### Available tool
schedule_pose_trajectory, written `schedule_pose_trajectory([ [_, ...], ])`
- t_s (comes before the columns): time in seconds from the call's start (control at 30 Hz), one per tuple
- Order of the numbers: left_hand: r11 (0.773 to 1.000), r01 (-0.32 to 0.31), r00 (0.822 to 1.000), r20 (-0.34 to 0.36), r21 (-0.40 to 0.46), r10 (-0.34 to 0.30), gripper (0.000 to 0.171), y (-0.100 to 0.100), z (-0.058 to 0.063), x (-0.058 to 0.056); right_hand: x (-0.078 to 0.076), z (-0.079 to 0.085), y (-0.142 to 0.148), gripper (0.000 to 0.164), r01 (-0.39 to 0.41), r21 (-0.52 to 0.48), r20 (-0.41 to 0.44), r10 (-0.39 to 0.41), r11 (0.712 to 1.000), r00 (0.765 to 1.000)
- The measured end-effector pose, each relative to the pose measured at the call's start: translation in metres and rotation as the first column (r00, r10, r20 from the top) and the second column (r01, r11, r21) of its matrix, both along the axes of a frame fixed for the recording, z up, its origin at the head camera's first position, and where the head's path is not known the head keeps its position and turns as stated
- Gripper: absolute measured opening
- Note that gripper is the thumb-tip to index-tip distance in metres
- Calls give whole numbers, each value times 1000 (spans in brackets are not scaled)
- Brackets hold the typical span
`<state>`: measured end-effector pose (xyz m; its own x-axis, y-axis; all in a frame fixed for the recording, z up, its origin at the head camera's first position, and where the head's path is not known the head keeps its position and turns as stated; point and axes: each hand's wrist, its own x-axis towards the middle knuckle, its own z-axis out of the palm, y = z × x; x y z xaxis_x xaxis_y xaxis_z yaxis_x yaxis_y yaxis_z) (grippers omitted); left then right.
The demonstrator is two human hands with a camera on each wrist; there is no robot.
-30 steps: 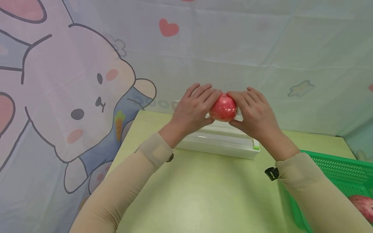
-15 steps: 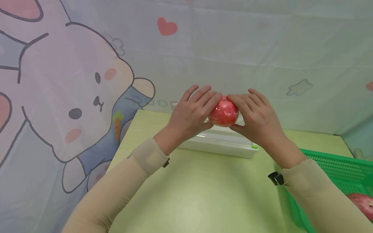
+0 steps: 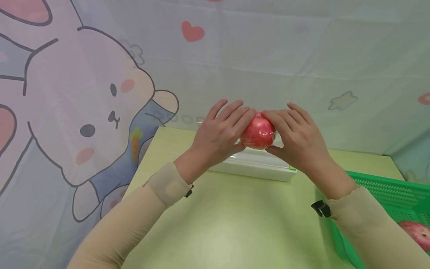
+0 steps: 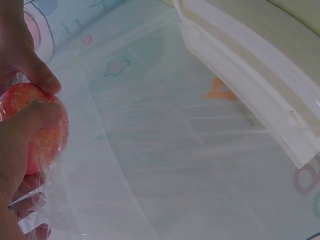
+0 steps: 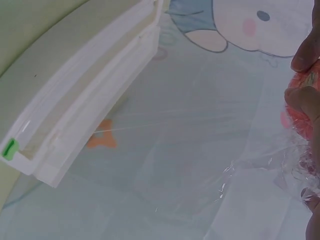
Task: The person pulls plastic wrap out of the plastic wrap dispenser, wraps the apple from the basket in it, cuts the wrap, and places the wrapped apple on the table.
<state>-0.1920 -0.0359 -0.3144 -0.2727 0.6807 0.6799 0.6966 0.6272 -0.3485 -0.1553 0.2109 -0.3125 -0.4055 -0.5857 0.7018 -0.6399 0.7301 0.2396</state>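
A red pomegranate point(image 3: 258, 132), covered in shiny cling film, is held up between both hands over the back of the table. My left hand point(image 3: 220, 132) grips its left side, thumb below and fingers over the top. From the other side, my right hand point(image 3: 299, 134) grips it the same way. Loose, crinkled cling film point(image 5: 225, 182) trails off the fruit in the right wrist view. Behind and beneath the hands lies a long white cling film dispenser point(image 3: 255, 170) with a green slider point(image 5: 10, 148) at its right end. The left wrist view shows both thumbs pressing on the wrapped fruit point(image 4: 35, 145).
At the right stands a green perforated basket point(image 3: 386, 190) with another pomegranate point(image 3: 416, 232) in it. The pale green table point(image 3: 218, 224) meets a printed cloth backdrop point(image 3: 262, 56) at its far edge. A large cartoon rabbit point(image 3: 97, 108) is printed on the cloth's left part.
Both hands have come slightly down and nearer with the pomegranate, tipping it so more of its crown shows. The grip is unchanged. The view has shifted a little.
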Motion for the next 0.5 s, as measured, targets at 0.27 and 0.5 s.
schedule_pose_trajectory([
  [0.27,999,31,999,-29,18,-30,73,-4,-12,24,26,-9,-2,99,-20,13,32,20,1000,999],
  [0.5,999,47,996,-71,27,-45,68,-9,-39,55,58,-36,-6,104,-43,-9,68,43,999,997],
])
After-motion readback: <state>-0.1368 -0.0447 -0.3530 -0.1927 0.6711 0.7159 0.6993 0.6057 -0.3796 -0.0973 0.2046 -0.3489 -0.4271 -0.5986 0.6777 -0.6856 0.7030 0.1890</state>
